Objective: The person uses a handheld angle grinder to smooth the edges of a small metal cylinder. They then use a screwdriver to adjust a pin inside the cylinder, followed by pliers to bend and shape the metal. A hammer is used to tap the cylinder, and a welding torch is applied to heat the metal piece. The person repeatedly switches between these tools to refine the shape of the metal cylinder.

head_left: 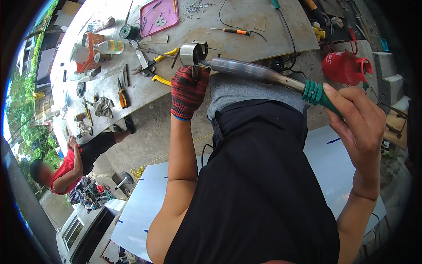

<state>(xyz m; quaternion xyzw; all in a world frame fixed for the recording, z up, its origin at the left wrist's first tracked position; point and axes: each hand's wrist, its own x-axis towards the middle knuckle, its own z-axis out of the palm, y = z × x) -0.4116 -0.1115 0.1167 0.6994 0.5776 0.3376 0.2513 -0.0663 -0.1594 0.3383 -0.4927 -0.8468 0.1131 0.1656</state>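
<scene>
My left hand (189,91), in a red and black knit glove, is curled round the lower end of a small metal piece with a curved steel band (189,53) at the bench's front edge. My bare right hand (354,121) grips the green handle of a long metal-barrelled hand tool (259,72), held nearly level across my lap. The tool's narrow front end reaches the curved piece just above my glove; whether they touch is unclear. Yellow-handled cutters (149,66) lie left of the piece. An orange and black screwdriver (236,32) lies behind it.
The metal bench (290,24) holds a pink tray (159,11), wire spool, bottles, pliers and scraps. A red gas cylinder (340,66) stands at right. A person in red (66,171) stands at the bench's left end. A pale blue board (134,215) lies behind me; cables hang nearby.
</scene>
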